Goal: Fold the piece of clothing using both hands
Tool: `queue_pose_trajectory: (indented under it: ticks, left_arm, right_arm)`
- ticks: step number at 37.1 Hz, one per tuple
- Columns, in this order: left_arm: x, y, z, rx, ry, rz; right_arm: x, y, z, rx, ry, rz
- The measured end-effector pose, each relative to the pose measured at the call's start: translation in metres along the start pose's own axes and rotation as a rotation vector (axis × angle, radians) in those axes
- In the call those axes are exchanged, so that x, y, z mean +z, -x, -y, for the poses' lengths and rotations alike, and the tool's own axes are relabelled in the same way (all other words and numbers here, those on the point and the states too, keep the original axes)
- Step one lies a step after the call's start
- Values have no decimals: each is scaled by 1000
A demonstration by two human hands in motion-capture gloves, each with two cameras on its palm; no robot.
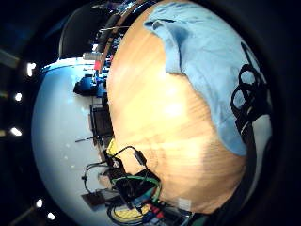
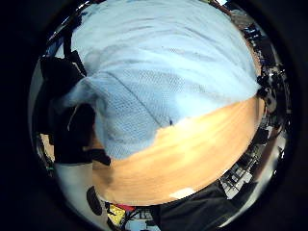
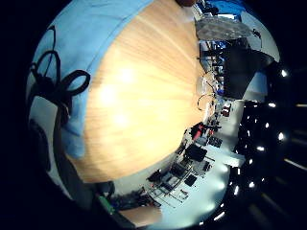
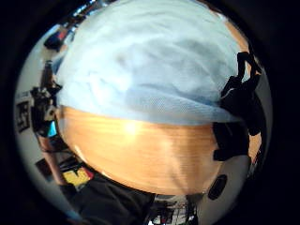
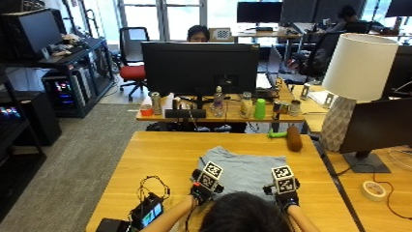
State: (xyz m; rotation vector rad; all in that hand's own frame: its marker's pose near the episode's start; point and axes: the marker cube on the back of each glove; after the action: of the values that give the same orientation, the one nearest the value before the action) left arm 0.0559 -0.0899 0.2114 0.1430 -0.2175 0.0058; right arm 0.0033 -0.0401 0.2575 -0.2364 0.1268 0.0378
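Note:
A light blue garment [image 5: 241, 169] lies spread on the wooden table [image 5: 161, 154], with its near edge at my hands. My left hand [image 5: 201, 192] is at the near left corner. In the left thumb side palm view the cloth [image 2: 159, 72] rises to a peak between the gloved fingers [image 2: 67, 125], pinched there. My right hand [image 5: 285, 195] is at the near right corner. Its fingers [image 4: 239, 117] pinch the garment's edge [image 4: 145, 70], which runs straight and taut across the wood. The person's head hides the hem between the hands in the outside view.
A black device with cables [image 5: 147, 210] sits on the table at the near left. A brown cylinder [image 5: 293, 137] and a green object [image 5: 277, 135] lie at the far right edge. A lamp [image 5: 351, 92] stands on the neighbouring table to the right.

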Motion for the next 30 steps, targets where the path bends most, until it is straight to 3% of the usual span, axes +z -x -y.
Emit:
queue_pose_trajectory:
  ticks: [5, 11, 16, 23, 25, 30]
  left_arm:
    - [-23, -5, -7, 73, -91, -31]
    - [-27, 12, -34, 105, 188, -41]
    - [-27, 17, -37, 184, 254, -78]
    - [-31, 17, -54, 332, 446, -131]
    - [-39, 18, -53, 385, 409, -136]
    - [-55, 29, -32, 395, 414, -187]
  right_arm:
    - [-1, -2, 1, -5, 36, 38]
    - [10, -9, 11, -48, 184, 95]
    - [3, -8, -2, -121, 258, 95]
    - [-24, -12, -25, -188, 270, 69]
    - [-41, -15, -33, -193, 251, 59]
    - [-92, -31, -34, -163, 159, 23]
